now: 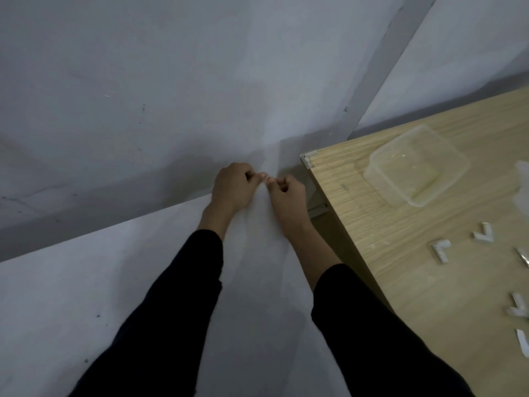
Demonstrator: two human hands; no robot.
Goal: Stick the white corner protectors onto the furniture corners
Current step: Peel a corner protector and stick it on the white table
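Head view: the left hand (233, 184) and the right hand (286, 196) are stretched forward side by side, out over the pale grey floor (114, 110) and just to the left of the light wooden table (386, 267). Both hands have their fingers curled in, and the fingertips (259, 175) of the two hands touch each other in the middle. A small pale spot shows where they meet, but it is too blurred against the floor to tell whether anything is pinched there. Long black sleeves (177, 310) cover both forearms down to the wrists.

One small white corner protector (307, 160) sits on the table's far left corner, near the right hand but apart from it. Loose white L-shaped corner protectors lie scattered on the table top towards the right edge of the view, among them one (440, 249) beside another (483, 233), with more (518, 308) nearer the person. A clear rectangular plastic container (418, 164) stands on the table beyond them, not far from the protected corner.
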